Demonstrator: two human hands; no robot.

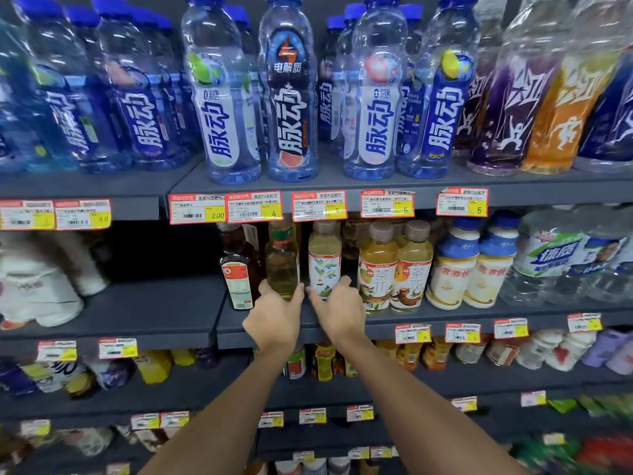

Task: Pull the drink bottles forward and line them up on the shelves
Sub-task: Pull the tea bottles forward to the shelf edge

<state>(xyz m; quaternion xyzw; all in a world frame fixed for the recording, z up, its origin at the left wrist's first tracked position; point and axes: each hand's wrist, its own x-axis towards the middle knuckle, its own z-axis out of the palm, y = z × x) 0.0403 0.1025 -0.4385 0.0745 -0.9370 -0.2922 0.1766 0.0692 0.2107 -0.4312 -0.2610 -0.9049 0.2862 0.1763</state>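
head | left hand [274, 320] grips clear yellow bottle [281, 265] | right hand [339, 310] grips white-labelled bottle [324, 265]

Left of the dark bottle [236, 269], a wide bare stretch of the middle shelf [164, 303] is lying open, running back into shadow. Rightward, the tea bottles [378, 269] are standing touching one another, closing that side. Price tags [253, 207] are hanging just above the caps, narrowing headroom. The left hand [274, 320], gripping the pale yellow bottle [282, 265], and the right hand [337, 310], gripping the white-labelled bottle [324, 265], are blocking the shelf front there.
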